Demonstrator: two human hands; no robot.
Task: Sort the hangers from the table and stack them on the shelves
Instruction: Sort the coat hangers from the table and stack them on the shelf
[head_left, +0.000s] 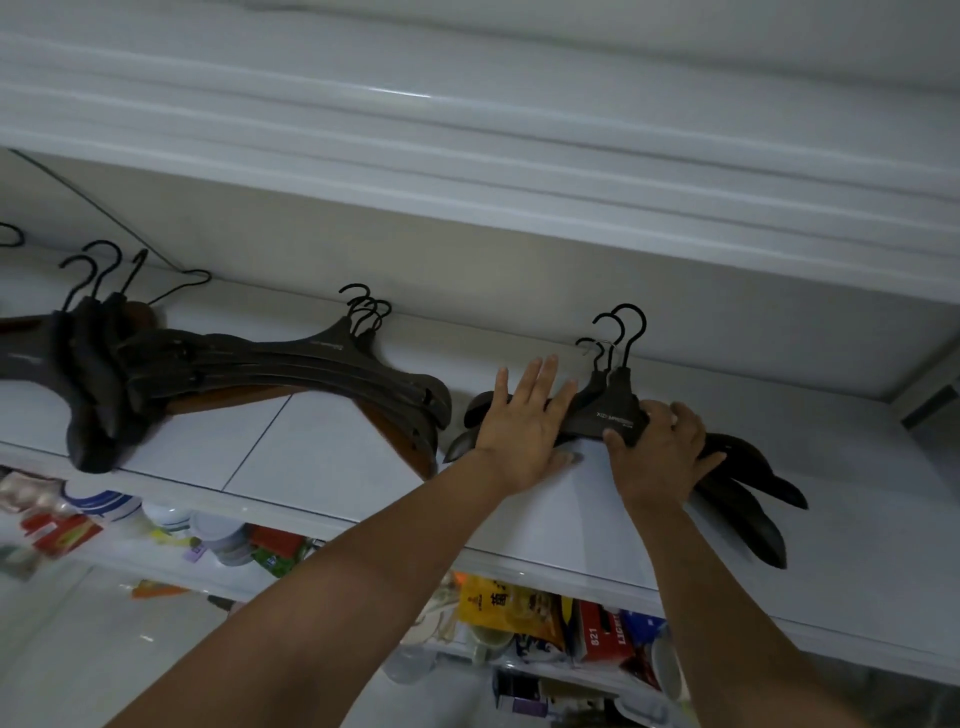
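Observation:
On a white tiled shelf (322, 457) lie three groups of dark hangers. The right group (618, 405), a small stack with black hooks pointing to the back wall, sits under both hands. My left hand (524, 431) lies flat with spread fingers on its left arm. My right hand (660, 452) is curled around the stack's middle and right arm, thumb against the front edge. A bigger fanned stack (332, 369) lies in the middle of the shelf. Another pile (98, 364), with some brown wooden hangers, lies at the left.
A white ledge (467, 156) overhangs the shelf close above. Below the shelf a lower level holds bowls (223, 535), packets (498, 608), a red box (602, 634) and cups. The shelf's right end (857, 519) is bare tile.

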